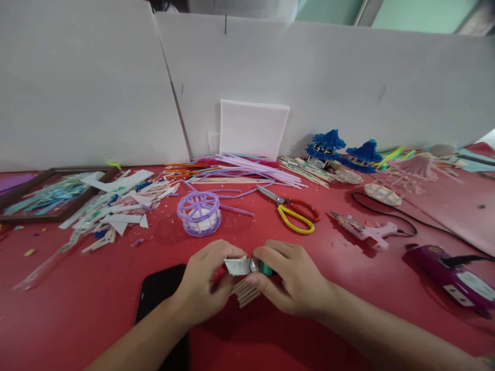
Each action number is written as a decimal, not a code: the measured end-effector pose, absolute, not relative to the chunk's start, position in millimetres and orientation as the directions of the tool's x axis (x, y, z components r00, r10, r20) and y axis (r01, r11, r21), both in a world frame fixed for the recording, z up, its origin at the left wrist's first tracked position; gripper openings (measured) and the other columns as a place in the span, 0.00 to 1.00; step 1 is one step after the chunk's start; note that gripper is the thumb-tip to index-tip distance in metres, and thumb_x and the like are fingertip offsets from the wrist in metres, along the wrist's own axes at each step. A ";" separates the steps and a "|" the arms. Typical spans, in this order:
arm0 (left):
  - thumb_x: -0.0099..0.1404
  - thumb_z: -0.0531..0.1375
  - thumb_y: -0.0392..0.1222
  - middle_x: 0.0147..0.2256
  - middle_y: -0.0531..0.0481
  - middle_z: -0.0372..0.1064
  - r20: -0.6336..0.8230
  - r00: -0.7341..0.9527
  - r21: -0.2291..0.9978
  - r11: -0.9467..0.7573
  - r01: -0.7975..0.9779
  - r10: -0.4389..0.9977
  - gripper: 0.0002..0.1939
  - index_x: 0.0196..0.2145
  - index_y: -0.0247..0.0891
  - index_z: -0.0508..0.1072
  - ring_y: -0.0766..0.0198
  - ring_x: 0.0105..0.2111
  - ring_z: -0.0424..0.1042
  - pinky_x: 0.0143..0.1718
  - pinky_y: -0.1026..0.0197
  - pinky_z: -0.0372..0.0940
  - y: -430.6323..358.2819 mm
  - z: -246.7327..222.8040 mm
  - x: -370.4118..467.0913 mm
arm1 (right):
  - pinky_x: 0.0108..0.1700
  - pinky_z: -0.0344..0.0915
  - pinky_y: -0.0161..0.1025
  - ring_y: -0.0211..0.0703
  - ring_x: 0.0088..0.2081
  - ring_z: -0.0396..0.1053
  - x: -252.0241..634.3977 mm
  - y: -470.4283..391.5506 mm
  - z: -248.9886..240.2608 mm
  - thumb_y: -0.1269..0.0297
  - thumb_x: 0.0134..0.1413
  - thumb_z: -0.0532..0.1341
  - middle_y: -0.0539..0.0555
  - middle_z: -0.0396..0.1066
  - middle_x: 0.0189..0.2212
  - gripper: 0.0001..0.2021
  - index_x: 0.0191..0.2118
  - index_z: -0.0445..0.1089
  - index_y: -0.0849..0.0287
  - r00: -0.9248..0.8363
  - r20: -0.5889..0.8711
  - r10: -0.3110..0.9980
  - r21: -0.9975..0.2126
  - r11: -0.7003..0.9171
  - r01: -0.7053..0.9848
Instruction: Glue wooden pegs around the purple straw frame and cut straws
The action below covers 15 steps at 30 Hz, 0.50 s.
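My right hand point(292, 275) is closed around a knife with a green handle point(265, 268) and a broad metal blade point(237, 266). The blade points left, toward the curled fingers of my left hand point(209, 278). Those fingers are pinched together at the blade's tip; what they grip is mostly hidden, though a pale bit shows above the blade. Just below the blade, between my hands, several short wooden sticks point(247, 293) lie side by side. Partly behind my left wrist is a black phone point(160, 288) on the red table point(328, 335).
Beyond my hands are a purple-and-white round wheel-like craft piece point(199, 214) and scissors point(296, 214). To the right are a pink glue gun point(367, 229) and a purple power strip point(452, 278). Pipe cleaners point(259, 172), a brown frame point(42, 219), scraps and blue-roofed models point(328, 141) line the back.
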<state>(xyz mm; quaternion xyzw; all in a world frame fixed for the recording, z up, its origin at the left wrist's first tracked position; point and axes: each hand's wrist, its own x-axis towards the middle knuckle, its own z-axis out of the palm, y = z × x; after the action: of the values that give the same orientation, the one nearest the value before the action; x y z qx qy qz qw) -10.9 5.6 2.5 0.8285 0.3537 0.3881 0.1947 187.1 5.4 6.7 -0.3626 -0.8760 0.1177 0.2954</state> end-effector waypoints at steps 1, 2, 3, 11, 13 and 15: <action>0.58 0.54 0.27 0.30 0.51 0.72 0.516 0.444 0.591 -0.680 0.434 0.732 0.11 0.34 0.40 0.68 0.65 0.30 0.72 0.32 0.66 0.66 5.8 2.4 -10.7 | 0.26 0.52 0.35 0.38 0.24 0.61 187.3 5.7 6.8 0.53 0.63 0.48 0.51 0.65 0.24 0.17 0.31 0.65 0.59 -0.561 0.423 0.712 -0.429 0.703 0.567; 0.58 0.54 0.27 0.30 0.51 0.73 0.524 0.442 0.585 -0.685 0.435 0.728 0.11 0.35 0.40 0.68 0.65 0.30 0.72 0.32 0.66 0.66 5.9 2.3 -10.6 | 0.27 0.53 0.35 0.38 0.25 0.61 187.3 5.9 6.7 0.54 0.64 0.49 0.52 0.65 0.24 0.17 0.32 0.65 0.60 -0.560 0.413 0.718 -0.438 0.696 0.569; 0.59 0.54 0.27 0.31 0.51 0.73 0.531 0.441 0.580 -0.689 0.434 0.724 0.11 0.35 0.40 0.68 0.65 0.30 0.72 0.33 0.66 0.66 5.9 2.1 -10.5 | 0.27 0.53 0.35 0.38 0.25 0.61 187.3 5.9 6.6 0.54 0.64 0.48 0.52 0.65 0.24 0.17 0.32 0.65 0.60 -0.561 0.403 0.723 -0.446 0.690 0.570; 0.57 0.53 0.26 0.31 0.51 0.73 0.515 0.434 0.587 -0.673 0.451 0.740 0.12 0.35 0.40 0.68 0.65 0.30 0.73 0.32 0.66 0.67 5.8 1.3 -10.0 | 0.26 0.52 0.34 0.38 0.25 0.60 187.2 3.6 6.5 0.53 0.63 0.48 0.51 0.65 0.24 0.18 0.30 0.63 0.59 -0.570 0.385 0.725 -0.450 0.687 0.570; 0.58 0.52 0.26 0.31 0.51 0.73 0.519 0.434 0.587 -0.676 0.445 0.736 0.13 0.36 0.40 0.68 0.65 0.30 0.73 0.33 0.65 0.67 6.3 1.3 -10.0 | 0.26 0.52 0.34 0.38 0.24 0.60 187.3 3.7 6.6 0.54 0.63 0.48 0.51 0.64 0.23 0.18 0.30 0.63 0.59 -0.572 0.386 0.724 -0.451 0.689 0.567; 0.58 0.52 0.26 0.31 0.50 0.74 0.514 0.438 0.591 -0.675 0.442 0.737 0.13 0.36 0.40 0.69 0.64 0.31 0.73 0.33 0.65 0.67 6.7 1.2 -10.1 | 0.26 0.52 0.34 0.38 0.24 0.60 187.4 3.9 6.5 0.54 0.63 0.48 0.51 0.65 0.24 0.18 0.30 0.64 0.59 -0.572 0.384 0.725 -0.452 0.688 0.568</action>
<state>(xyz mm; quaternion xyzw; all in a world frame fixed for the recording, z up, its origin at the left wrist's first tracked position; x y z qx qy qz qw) -10.1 6.7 1.2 0.8266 0.3565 0.3925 0.1884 187.4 3.9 6.5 -0.3692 -0.8753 0.1409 0.2786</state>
